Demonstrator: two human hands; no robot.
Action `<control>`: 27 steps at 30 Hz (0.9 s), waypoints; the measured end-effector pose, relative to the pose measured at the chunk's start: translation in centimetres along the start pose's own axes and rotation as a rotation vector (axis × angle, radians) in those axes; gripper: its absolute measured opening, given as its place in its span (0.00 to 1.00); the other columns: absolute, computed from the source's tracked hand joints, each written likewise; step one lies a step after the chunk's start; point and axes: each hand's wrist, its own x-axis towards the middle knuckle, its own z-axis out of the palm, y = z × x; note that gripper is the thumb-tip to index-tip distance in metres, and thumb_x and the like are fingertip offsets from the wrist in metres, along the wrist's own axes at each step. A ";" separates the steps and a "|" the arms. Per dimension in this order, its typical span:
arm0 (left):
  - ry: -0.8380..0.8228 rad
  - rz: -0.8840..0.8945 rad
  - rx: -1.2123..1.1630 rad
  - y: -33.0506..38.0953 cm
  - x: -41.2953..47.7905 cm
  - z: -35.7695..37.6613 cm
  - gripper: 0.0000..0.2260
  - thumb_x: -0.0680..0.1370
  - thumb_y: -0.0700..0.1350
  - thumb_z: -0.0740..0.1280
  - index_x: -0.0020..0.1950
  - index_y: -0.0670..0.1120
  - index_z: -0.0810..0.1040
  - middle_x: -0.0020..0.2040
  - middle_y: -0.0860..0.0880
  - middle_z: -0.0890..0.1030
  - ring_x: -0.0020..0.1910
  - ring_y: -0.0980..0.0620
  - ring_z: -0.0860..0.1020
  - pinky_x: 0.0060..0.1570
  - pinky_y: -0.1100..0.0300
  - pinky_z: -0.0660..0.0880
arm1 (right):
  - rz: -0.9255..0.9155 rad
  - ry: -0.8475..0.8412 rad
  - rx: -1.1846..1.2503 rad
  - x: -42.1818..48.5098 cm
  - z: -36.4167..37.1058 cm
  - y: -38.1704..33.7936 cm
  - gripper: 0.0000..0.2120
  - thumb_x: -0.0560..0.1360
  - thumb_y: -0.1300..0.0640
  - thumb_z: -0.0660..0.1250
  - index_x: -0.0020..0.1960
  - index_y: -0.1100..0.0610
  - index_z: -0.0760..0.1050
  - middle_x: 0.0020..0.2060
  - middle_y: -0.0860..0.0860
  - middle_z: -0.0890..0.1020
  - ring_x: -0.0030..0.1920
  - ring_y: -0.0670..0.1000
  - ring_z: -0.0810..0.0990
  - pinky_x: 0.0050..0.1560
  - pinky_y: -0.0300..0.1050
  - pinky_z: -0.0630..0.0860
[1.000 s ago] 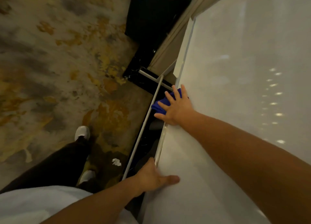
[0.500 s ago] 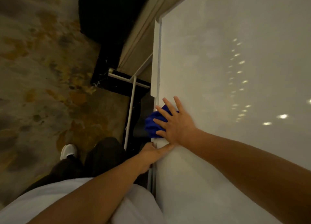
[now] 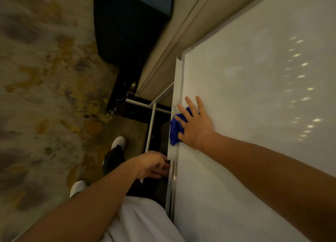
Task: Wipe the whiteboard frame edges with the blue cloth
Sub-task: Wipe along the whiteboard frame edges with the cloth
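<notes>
The whiteboard (image 3: pixel 245 105) fills the right half of the head view, with its pale frame edge (image 3: pixel 177 81) running down the middle. My right hand (image 3: pixel 195 125) lies flat on the blue cloth (image 3: pixel 175 130), fingers spread, and presses it onto that frame edge. Most of the cloth is hidden under the palm; a bunched part sticks out to the left. My left hand (image 3: pixel 152 165) is lower down, just left of the frame, fingers curled toward the edge. Whether it touches or grips the edge is blurred.
The stand's white tubular legs (image 3: pixel 151 125) run below the board over a dark base (image 3: pixel 131 105). A dark cabinet (image 3: pixel 131 27) and a beige wall (image 3: pixel 181 32) stand beyond. Patterned carpet (image 3: pixel 45 96) covers the left. My white shoes (image 3: pixel 119 142) are near the stand.
My right hand and the cloth have stayed pressed on the left frame edge as my view shifted. My left hand has come off the board's face and now sits left of the frame.
</notes>
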 end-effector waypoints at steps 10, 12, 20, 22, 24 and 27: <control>0.039 0.004 -0.326 17.4 5.5 0.3 0.27 0.78 0.66 0.58 0.65 0.46 0.72 0.57 0.44 0.79 0.56 0.43 0.78 0.48 0.48 0.76 | 0.035 0.038 -0.060 12.7 1.4 9.6 0.34 0.80 0.38 0.38 0.80 0.55 0.39 0.79 0.56 0.36 0.76 0.65 0.31 0.71 0.70 0.30; -0.018 -0.019 -0.355 18.8 6.6 1.6 0.29 0.75 0.71 0.55 0.61 0.49 0.72 0.55 0.46 0.78 0.55 0.45 0.77 0.46 0.49 0.74 | 0.089 0.046 -0.037 14.9 1.9 11.1 0.34 0.80 0.38 0.39 0.80 0.55 0.39 0.79 0.57 0.36 0.76 0.66 0.31 0.70 0.70 0.30; -0.032 -0.028 -0.621 22.2 11.5 2.7 0.38 0.71 0.77 0.54 0.65 0.49 0.76 0.63 0.41 0.80 0.62 0.40 0.78 0.60 0.43 0.75 | 0.239 0.104 0.110 21.5 3.1 15.4 0.33 0.81 0.42 0.45 0.80 0.56 0.42 0.79 0.60 0.42 0.77 0.67 0.37 0.71 0.72 0.35; -0.023 -0.004 -0.662 23.4 12.3 2.3 0.41 0.71 0.77 0.53 0.66 0.47 0.78 0.63 0.41 0.81 0.62 0.39 0.79 0.58 0.45 0.77 | 0.273 0.098 0.187 22.1 2.8 15.2 0.33 0.81 0.43 0.47 0.80 0.58 0.44 0.79 0.61 0.45 0.77 0.67 0.40 0.72 0.71 0.36; -0.034 0.019 -0.702 24.5 12.7 1.4 0.42 0.71 0.77 0.51 0.67 0.45 0.76 0.65 0.39 0.80 0.62 0.39 0.78 0.56 0.46 0.77 | 0.291 0.083 0.298 21.5 2.2 13.3 0.34 0.81 0.44 0.48 0.79 0.62 0.43 0.79 0.63 0.47 0.78 0.67 0.41 0.73 0.68 0.36; -0.022 0.028 -0.672 26.8 12.9 -0.2 0.39 0.73 0.75 0.49 0.60 0.46 0.80 0.53 0.39 0.85 0.55 0.41 0.81 0.47 0.49 0.74 | 0.324 0.013 0.440 19.0 2.1 8.5 0.41 0.80 0.44 0.53 0.75 0.69 0.33 0.77 0.69 0.42 0.77 0.68 0.38 0.74 0.64 0.34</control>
